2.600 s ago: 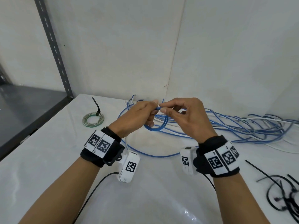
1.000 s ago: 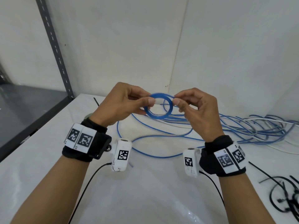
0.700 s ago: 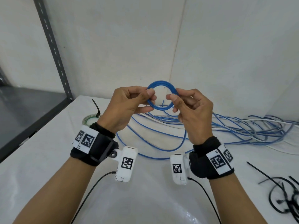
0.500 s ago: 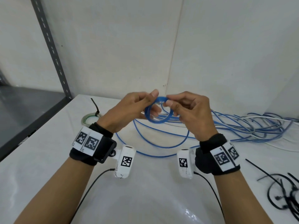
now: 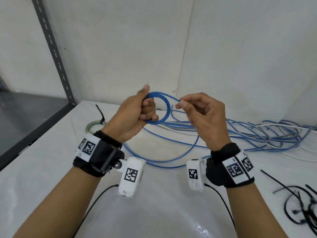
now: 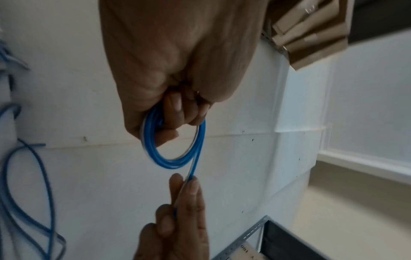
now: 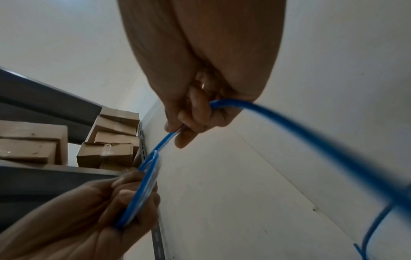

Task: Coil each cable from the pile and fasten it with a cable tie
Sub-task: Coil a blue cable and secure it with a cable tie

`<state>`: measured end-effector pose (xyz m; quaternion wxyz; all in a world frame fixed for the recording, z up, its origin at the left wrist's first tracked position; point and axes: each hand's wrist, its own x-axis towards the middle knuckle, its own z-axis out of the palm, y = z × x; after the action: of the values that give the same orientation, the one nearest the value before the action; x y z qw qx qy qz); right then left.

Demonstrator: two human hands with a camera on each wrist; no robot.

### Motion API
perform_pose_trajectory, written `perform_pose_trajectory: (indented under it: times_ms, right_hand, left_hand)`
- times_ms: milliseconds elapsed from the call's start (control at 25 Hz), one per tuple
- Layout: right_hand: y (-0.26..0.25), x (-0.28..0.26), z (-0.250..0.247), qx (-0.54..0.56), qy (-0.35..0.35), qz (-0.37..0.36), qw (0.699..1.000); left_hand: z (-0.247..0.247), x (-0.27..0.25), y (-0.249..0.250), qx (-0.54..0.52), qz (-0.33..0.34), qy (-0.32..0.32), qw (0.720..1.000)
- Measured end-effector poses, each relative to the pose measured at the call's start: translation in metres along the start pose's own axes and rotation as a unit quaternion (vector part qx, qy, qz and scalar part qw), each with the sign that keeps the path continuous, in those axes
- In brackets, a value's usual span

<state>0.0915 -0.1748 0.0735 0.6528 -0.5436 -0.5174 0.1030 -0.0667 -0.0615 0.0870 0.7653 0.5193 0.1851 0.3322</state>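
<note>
A small blue cable coil [image 5: 165, 107] of a few turns hangs in the air above the white table [image 5: 154, 200]. My left hand [image 5: 137, 114] grips its left side, fingers curled through the ring and thumb on top; the left wrist view shows the coil [image 6: 173, 158] under those fingers. My right hand [image 5: 199, 112] pinches the cable strand [image 5: 173, 98] just right of the coil, and the loose blue cable [image 7: 311, 140] runs from it down to the table. The pile of blue and white cables [image 5: 257, 136] lies at the back right.
A finished green-white coil [image 5: 93, 127] with a black tie lies at the back left. Loose black cable ties [image 5: 300, 208] lie at the right front edge. A dark metal shelf [image 5: 25, 117] and its upright stand left of the table. Walls close the back corner.
Both hands have kept turning the cable, and the ring has gained turns. My left hand now grips it with fingers through it, and my right hand has drawn slightly away along the strand.
</note>
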Motion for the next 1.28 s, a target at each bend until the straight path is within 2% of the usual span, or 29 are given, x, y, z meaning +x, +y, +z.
perform_pose_trajectory:
  times_ms: [80, 200, 400, 600, 720, 800, 880, 960, 1040, 1160, 1240, 1280]
  right_hand:
    - [-0.003, -0.001, 0.001, 0.027, 0.018, 0.013, 0.999]
    - [-0.006, -0.008, 0.015, 0.081, 0.006, 0.043, 0.996]
    - [-0.006, -0.012, 0.032, 0.117, 0.026, 0.058, 0.991]
    - [-0.004, -0.014, 0.034, 0.115, 0.064, 0.041, 0.991]
    - [0.0, -0.008, 0.02, 0.029, 0.049, 0.01, 0.998]
    - [0.0, -0.005, 0.007, -0.05, -0.01, -0.004, 0.999]
    - [-0.003, -0.004, -0.003, -0.1, -0.082, -0.007, 0.992]
    - [-0.005, -0.003, -0.007, -0.127, -0.115, -0.009, 0.985]
    - [-0.006, -0.003, -0.007, -0.12, -0.103, -0.011, 0.987]
    - [-0.006, -0.002, -0.003, -0.089, -0.061, -0.015, 0.994]
    - [-0.006, -0.002, 0.0, -0.072, -0.02, -0.017, 0.997]
    - [-0.007, -0.002, 0.001, -0.07, 0.002, -0.021, 0.997]
  left_hand:
    - [0.001, -0.001, 0.004, -0.086, 0.006, 0.01, 0.996]
    - [0.005, -0.002, 0.004, -0.146, 0.026, 0.02, 0.989]
    - [0.009, -0.002, 0.002, -0.181, 0.048, 0.041, 0.982]
    - [0.008, -0.001, -0.003, -0.187, 0.035, 0.01, 0.982]
    - [0.002, 0.0, -0.002, -0.044, 0.021, 0.0, 0.999]
    - [-0.004, 0.0, -0.001, 0.103, 0.017, -0.012, 0.994]
    - [-0.008, -0.003, -0.003, 0.24, 0.028, -0.061, 0.968]
    - [-0.01, -0.008, -0.005, 0.341, 0.058, -0.128, 0.93]
    - [-0.008, -0.009, -0.006, 0.389, 0.116, -0.149, 0.902]
    - [-0.006, -0.006, -0.005, 0.42, 0.207, -0.107, 0.877]
    - [-0.005, -0.006, -0.005, 0.417, 0.235, -0.075, 0.875]
    - [-0.005, -0.005, -0.005, 0.4, 0.239, -0.061, 0.883]
